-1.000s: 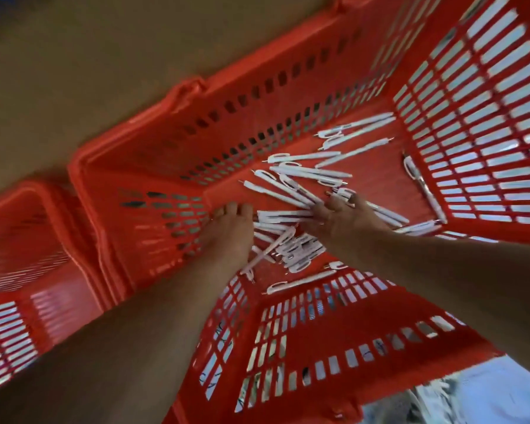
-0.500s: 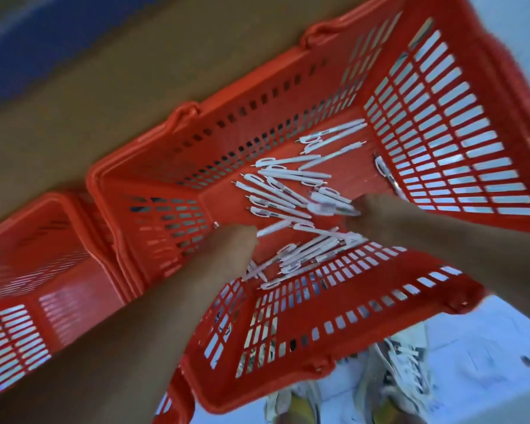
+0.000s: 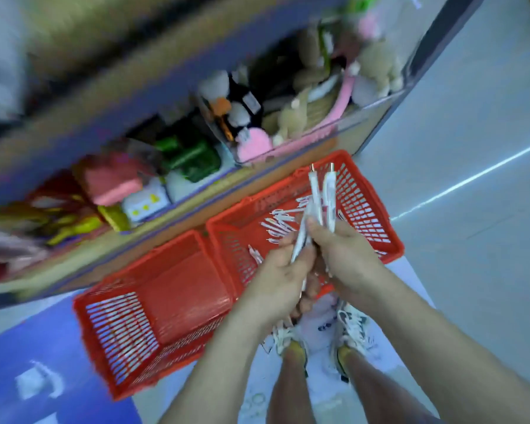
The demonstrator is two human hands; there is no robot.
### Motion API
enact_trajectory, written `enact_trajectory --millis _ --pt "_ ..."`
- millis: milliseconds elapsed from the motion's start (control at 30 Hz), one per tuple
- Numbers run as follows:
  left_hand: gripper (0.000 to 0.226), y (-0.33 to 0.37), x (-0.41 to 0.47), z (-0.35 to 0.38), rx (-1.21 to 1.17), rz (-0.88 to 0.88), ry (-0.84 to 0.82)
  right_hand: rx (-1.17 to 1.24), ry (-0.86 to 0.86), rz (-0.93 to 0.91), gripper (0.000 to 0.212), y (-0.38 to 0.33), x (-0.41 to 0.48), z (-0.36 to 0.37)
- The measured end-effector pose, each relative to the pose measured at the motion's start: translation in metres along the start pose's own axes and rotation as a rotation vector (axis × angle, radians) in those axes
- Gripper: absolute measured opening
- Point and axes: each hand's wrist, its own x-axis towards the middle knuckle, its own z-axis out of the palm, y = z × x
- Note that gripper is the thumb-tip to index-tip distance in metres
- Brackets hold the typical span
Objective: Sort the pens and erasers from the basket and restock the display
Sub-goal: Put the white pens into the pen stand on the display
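**Bundle held over the basket.** Both hands are holding one bundle of white pens (image 3: 315, 194) above the red basket (image 3: 366, 206). The left hand (image 3: 285, 270) is closing its grip round the bundle's lower end. The right hand (image 3: 346, 255), touching it, is gripping the shafts nearer the tips. The long axis is running from the grips out across the basket, tips pointing toward the display shelf (image 3: 196, 209) beyond its far rim. Loose pens (image 3: 280, 228) are lying on the basket floor.

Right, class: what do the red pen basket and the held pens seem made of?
Red pen basket: likely moulded plastic, faintly glossy; slotted lattice walls. Held pens: probably glossy white plastic barrels; tips look metallic, but blur leaves that open.
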Motion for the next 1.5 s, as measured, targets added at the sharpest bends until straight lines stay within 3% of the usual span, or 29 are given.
enact_trajectory --millis 133,200,300,400,467,600,667,767,900,1067,1233,1367,1500 --pt "0.036 0.064 -0.086 0.002 -0.086 0.050 0.073 0.078 0.035 -0.134 0.029 -0.066 -0.067 0.034" --pt "0.031 0.084 -0.126 0.002 -0.181 0.107 0.158 0.143 0.054 -0.208 0.033 -0.093 -0.097 0.053" --pt "0.022 0.107 -0.172 -0.002 -0.198 0.247 0.333 0.255 0.003 -0.260 0.019 -0.122 -0.131 0.084" --pt "0.015 0.123 -0.206 -0.015 -0.034 0.370 0.512 0.314 -0.009 -0.270 0.027 -0.143 -0.157 0.115" --pt "0.022 0.133 -0.228 -0.028 0.033 0.387 0.609 0.333 0.007 -0.266 0.020 -0.155 -0.172 0.132" --pt "0.019 0.144 -0.268 -0.058 0.047 0.405 0.633 0.272 0.090 -0.273 0.019 -0.177 -0.198 0.165" --pt "0.022 0.146 -0.287 -0.074 0.068 0.443 0.663 0.236 0.046 -0.243 0.019 -0.182 -0.206 0.179" --pt "0.019 0.148 -0.311 -0.100 0.101 0.511 0.708 0.215 -0.118 -0.146 0.040 -0.187 -0.216 0.198" --pt "0.022 0.156 -0.324 -0.120 0.181 0.552 0.728 0.069 -0.177 -0.173 0.037 -0.190 -0.226 0.215" --pt "0.022 0.175 -0.335 -0.126 -0.231 0.505 0.612 -0.077 -0.239 -0.226 0.028 -0.208 -0.217 0.222" --pt "0.012 0.196 -0.338 -0.137 -0.378 0.516 0.868 -0.199 -0.194 -0.187 0.035 -0.220 -0.193 0.227" --pt "0.010 0.209 -0.340 -0.157 -0.290 0.523 1.044 -0.686 0.065 -0.421 0.027 -0.220 -0.161 0.229" --pt "0.016 0.221 -0.341 -0.168 -0.121 0.529 1.126 -0.937 0.118 -0.440 0.026 -0.218 -0.133 0.233"
